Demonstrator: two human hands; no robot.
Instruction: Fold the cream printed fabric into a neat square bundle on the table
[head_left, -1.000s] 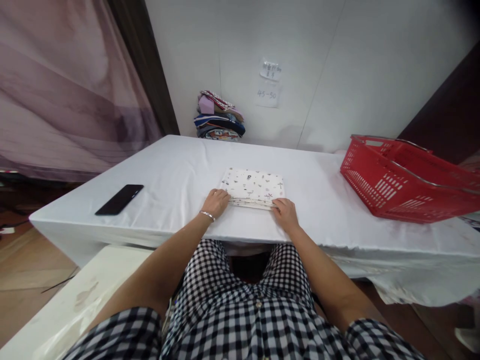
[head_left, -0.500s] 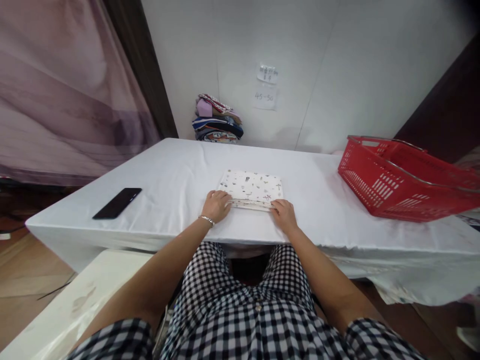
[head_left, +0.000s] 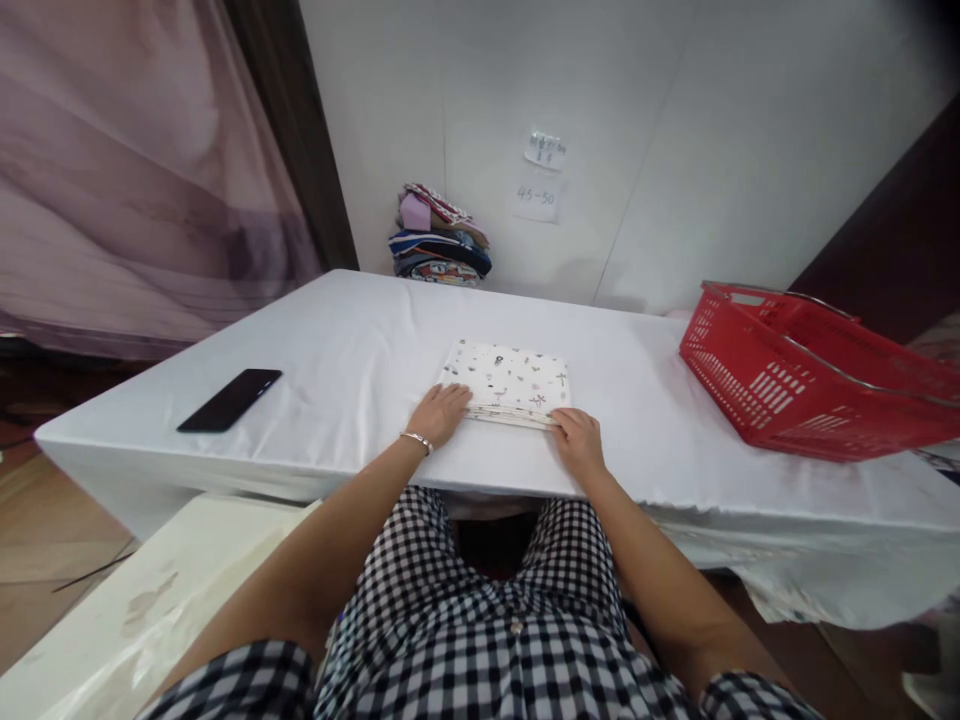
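A white cloth with small printed figures lies folded into a neat rectangle on the table, its layered edge facing me. My left hand, with a bracelet at the wrist, rests flat on the near left corner, fingers stretched out. At the near right corner, my right hand pinches the layered edge between thumb and fingers. Whether the cloth is a garment, I cannot tell.
A white-covered table spans the view. On its left lies a black phone; on its right stands a red plastic basket. Folded clothes are piled by the wall, near paper labels. A white bench is at lower left.
My left hand has flattened, its fingers now stretched over the cloth's corner. My right hand stays at the right corner. The view has shifted slightly.
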